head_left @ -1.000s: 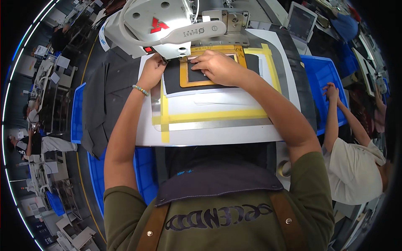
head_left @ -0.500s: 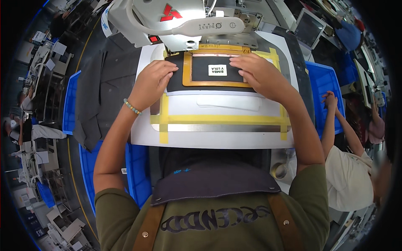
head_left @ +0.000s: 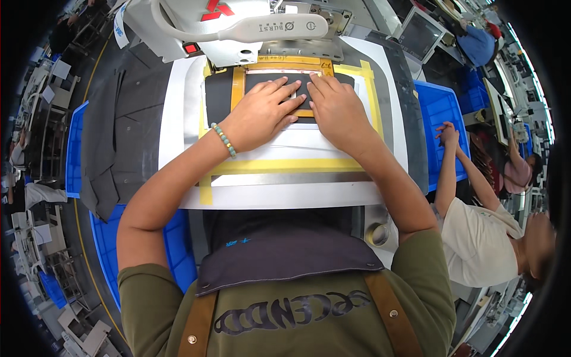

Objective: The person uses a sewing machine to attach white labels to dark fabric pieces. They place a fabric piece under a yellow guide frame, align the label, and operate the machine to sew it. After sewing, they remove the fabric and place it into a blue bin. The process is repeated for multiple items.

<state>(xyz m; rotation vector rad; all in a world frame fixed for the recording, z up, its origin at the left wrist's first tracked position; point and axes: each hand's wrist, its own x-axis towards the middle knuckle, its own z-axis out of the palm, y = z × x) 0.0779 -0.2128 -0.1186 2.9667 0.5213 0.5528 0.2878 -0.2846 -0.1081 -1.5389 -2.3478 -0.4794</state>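
My left hand (head_left: 264,113) lies flat on a piece of black fabric (head_left: 219,95), its fingers stretched toward the middle. Beside it my right hand (head_left: 339,110) rests flat too, fingers extended, and neither hand grips anything. Around the middle of the fabric sits an orange rectangular frame (head_left: 238,86). My palms cross its near bar, and the fingertips reach inside the opening. A white label (head_left: 293,93) shows only as a sliver between the hands, which cover the rest. Beneath lies a white board (head_left: 279,196) with yellow tape (head_left: 285,166). A beaded bracelet circles my left wrist.
A white sewing machine head (head_left: 238,55) with a lamp (head_left: 276,28) overhangs the frame's far side. Dark cloth pieces (head_left: 119,125) lie at left. Blue bins (head_left: 437,110) flank the table. A tape roll (head_left: 377,234) sits near right; a co-worker (head_left: 479,244) sits at right.
Both hands have moved inward from the frame's sides and now lie flat over the label, which was in full view before. The whole view has shifted slightly.
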